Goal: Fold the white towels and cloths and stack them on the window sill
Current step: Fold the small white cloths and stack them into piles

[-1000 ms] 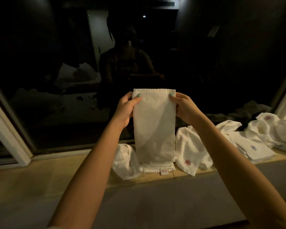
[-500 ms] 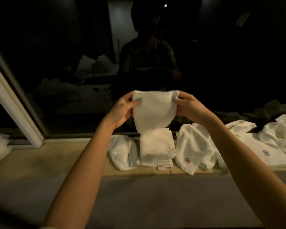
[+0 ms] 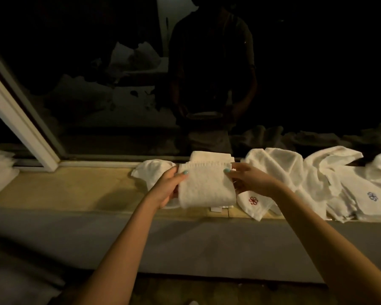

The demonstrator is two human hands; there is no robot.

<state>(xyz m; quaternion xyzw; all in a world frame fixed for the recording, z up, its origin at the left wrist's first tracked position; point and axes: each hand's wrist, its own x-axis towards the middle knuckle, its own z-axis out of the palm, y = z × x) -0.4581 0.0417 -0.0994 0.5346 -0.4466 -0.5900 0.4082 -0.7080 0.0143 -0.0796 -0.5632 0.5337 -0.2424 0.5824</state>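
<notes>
Between the left hand (image 3: 167,188) and right hand (image 3: 249,181), each pinching a side edge under its thumb, the folded towel (image 3: 205,188) lies low over the window sill (image 3: 75,188) and should probably be set down flat and squared, clear of the loose cloths (image 3: 295,172) beyond the right hand.

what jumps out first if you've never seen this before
The folded white towel at centre, gripped on each side by the left hand and right hand over the window sill. Right of it sprawls a heap of unfolded cloths, one with a red flower emblem. Behind, the dark window glass mirrors the person.
</notes>
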